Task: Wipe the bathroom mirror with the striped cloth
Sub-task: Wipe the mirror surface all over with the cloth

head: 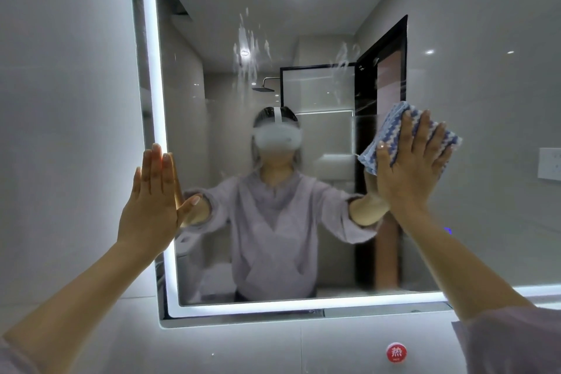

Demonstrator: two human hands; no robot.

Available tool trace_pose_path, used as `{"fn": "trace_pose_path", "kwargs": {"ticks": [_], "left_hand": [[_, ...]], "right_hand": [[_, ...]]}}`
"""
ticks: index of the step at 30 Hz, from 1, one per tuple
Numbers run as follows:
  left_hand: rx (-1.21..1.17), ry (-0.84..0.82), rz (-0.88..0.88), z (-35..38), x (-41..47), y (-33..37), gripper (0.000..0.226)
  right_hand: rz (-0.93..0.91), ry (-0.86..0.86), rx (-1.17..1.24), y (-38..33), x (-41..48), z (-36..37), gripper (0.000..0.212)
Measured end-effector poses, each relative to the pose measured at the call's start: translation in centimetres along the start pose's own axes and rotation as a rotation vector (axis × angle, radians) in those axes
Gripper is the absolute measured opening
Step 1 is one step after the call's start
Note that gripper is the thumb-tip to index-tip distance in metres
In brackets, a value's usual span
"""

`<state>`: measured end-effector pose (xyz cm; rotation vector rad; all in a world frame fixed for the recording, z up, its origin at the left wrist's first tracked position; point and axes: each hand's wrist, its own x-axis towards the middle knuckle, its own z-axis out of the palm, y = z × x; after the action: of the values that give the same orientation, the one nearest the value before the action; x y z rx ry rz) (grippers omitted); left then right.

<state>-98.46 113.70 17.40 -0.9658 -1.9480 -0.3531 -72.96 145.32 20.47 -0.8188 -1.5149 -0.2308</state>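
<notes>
A: How were the fingers (425, 130) of the right hand (408, 167) set?

B: Spread flat and slightly apart, pressing the blue-and-white zigzag-striped cloth (391, 138) against the glass. The cloth lay under the palm and fingers — its folded edges stuck out above the fingertips and to the left of the thumb.

A: And the other hand?

B: The left hand (151, 200) was open too, fingers together and upright, thumb angled out. It lay flat at the left side of the large rectangular wall mirror (470, 100), over the glowing white light strip (243, 305) — holding nothing.

A: Where on the mirror was the cloth?

B: Mid-height, right of centre, just below some whitish streaks (344, 64) on the glass.
</notes>
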Motion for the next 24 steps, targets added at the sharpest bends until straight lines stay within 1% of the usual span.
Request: {"fn": "trace_pose_path", "kwargs": {"ticks": [6,10,15,20,24], "left_hand": [[0.019,-0.012,-0.016,-0.2,-0.1,0.1,0.09],[0.032,-0.003,-0.026,-0.2,-0.1,0.1,0.092],[0.022,0.001,-0.033,-0.4,-0.1,0.2,0.094],[0.006,0.012,-0.036,-0.5,-0.1,0.3,0.099],[-0.001,0.013,-0.04,-0.6,-0.1,0.3,0.101]], "right_hand": [[-0.169,-0.035,-0.033,-7.2,-1.7,0.9,0.07],[-0.337,-0.016,-0.04,-11.8,-3.1,1.5,0.074],[-0.551,-0.121,0.019,-17.1,-5.3,2.0,0.069],[-0.674,-0.137,0.011,-20.3,-7.3,2.7,0.067],[-0.711,-0.129,-0.022,-20.3,-7.2,2.9,0.068]]}}
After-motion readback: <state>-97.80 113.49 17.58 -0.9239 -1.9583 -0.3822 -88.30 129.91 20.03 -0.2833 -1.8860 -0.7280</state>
